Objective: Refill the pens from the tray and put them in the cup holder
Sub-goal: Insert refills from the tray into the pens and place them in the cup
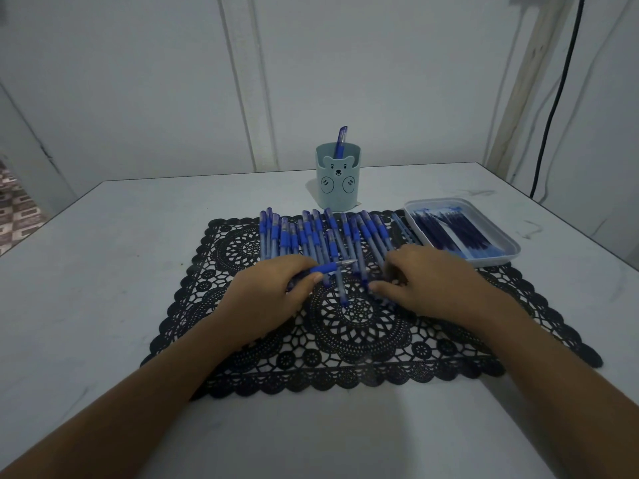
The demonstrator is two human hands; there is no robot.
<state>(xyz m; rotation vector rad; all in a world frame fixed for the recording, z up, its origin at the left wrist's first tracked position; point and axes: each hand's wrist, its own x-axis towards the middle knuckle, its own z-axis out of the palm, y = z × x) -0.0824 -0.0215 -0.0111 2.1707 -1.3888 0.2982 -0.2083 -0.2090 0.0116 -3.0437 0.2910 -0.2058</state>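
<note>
Both forearms reach in from the near edge. Left hand (273, 292) grips one pen (328, 267) across the palm, thumb over the barrel, uncapped tip pointing right toward the other hand. Right hand (425, 281) lies on the near ends of the pens (311, 233), fingers curled down, thumb out. We cannot tell whether it pinches anything.

We judge this the start of one pen's refill: a pen picked from the row, not yet opened. Next move, as we read it: the right hand meets the tip end, unscrews or pulls it, then fetches a refill. That calls for a firm left grip and a fine pinch on the right.

Mat (345, 340): black lace, openwork, under both hands. The pens lie on its far half in a loose row, some crossing. A narrow tip could catch in the holes.

Tray (511, 252) sits right of the mat, touching its corner, dark refills (456, 233) inside. Cup (337, 188) stands just beyond the row, one pen already upright in it; most of the task remains.

Table (103, 271): pale, scuffed. Beyond it a white wall (138, 81), a black cable (553, 98) at right, patterned floor (14, 202) far left. Light is dim.
</note>
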